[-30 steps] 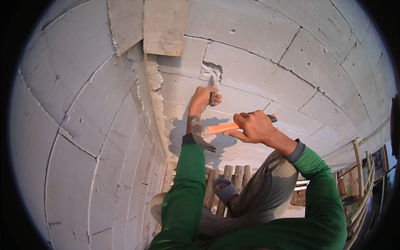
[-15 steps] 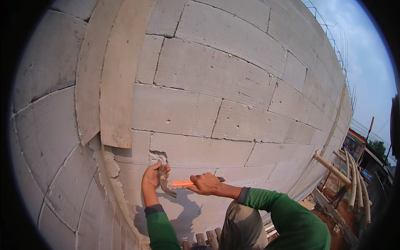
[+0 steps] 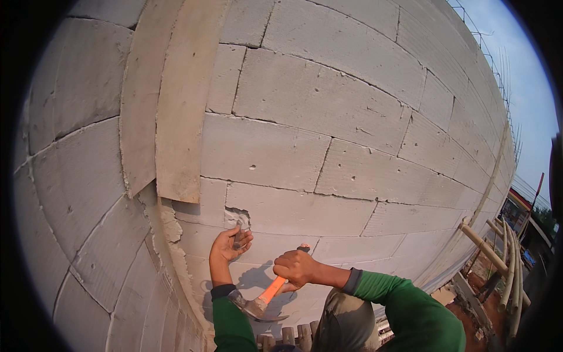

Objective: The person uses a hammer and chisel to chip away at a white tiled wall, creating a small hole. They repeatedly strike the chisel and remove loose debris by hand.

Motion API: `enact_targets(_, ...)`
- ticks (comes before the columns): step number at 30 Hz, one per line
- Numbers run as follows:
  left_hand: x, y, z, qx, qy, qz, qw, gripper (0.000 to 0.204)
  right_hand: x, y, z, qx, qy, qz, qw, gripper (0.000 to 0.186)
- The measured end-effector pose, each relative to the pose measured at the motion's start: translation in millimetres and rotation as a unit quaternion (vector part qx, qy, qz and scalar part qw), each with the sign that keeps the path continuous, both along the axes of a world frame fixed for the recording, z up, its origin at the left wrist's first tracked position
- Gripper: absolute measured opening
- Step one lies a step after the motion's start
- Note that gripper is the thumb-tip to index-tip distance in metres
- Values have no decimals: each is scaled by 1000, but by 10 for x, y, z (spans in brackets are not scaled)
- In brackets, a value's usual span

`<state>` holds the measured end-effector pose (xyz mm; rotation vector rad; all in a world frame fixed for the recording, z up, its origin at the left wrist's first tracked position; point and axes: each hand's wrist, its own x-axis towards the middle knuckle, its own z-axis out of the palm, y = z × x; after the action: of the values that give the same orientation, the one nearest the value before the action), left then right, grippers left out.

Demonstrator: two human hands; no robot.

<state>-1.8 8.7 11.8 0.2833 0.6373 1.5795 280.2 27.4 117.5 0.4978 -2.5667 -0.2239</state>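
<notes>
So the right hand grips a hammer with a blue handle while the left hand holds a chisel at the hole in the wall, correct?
Not quite: the head view shows the right hand gripping a hammer with an orange handle, not blue; the rest stands.

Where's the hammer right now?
In the head camera's view, the orange-handled claw hammer is low, just left of the middle, gripped in the right hand; its metal end overlaps the left green sleeve in the picture.

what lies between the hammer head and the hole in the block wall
In the head view, the left hand and the chisel it holds lie between the hammer head and the hole, with shadowed block wall showing below the hand.
</notes>
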Motion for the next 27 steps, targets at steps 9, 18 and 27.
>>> enact_targets(9, 135, 55, 41, 23, 8, -14, 1000, 14, -32, -3, -79, -19, -32, -130, 991, 64)
enact_targets(18, 19, 102, 77, 61, 18, -31, 998, 19, -86, 255, -270, -29, -62, -266, 962, 61)
enact_targets(27, 25, 163, -18, 53, 8, -39, 998, 16, -81, 517, -245, -126, -101, -402, 901, 64)
